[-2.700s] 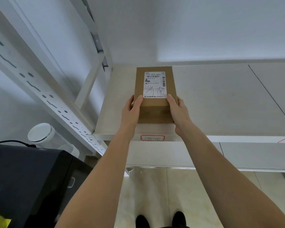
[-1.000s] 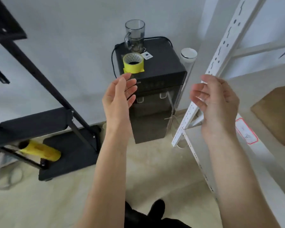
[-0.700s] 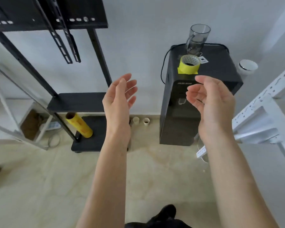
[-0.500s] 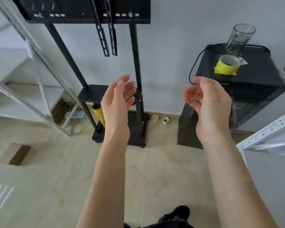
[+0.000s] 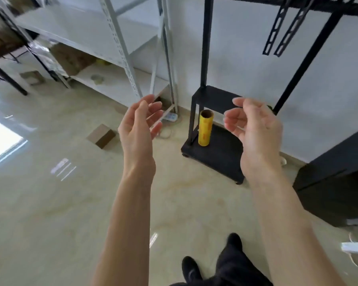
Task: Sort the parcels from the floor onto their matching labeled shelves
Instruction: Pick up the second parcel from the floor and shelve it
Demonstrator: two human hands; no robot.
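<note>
A small brown cardboard parcel (image 5: pixel 101 135) lies on the glossy floor, left of my hands and in front of a white metal shelf unit (image 5: pixel 116 38). My left hand (image 5: pixel 140 129) is raised at chest height, open, fingers loosely curled, holding nothing. My right hand (image 5: pixel 254 131) is raised beside it, also open and holding nothing. Another small box (image 5: pixel 32 77) sits on the floor farther back at the left. Brown cartons (image 5: pixel 70 58) rest on the white unit's lower shelf.
A black stand (image 5: pixel 213 155) with a yellow roll (image 5: pixel 205 130) upright on its base stands ahead against the wall. A black cabinet (image 5: pixel 339 178) is at the right. A dark table leg (image 5: pixel 6 79) is at the far left. My shoes (image 5: pixel 191 269) show at the bottom.
I let go of the labeled parcel on the white shelf, then turned left. The view has swung past the black cabinet and stand to the floor parcel; both hands stay raised and holding nothing.
</note>
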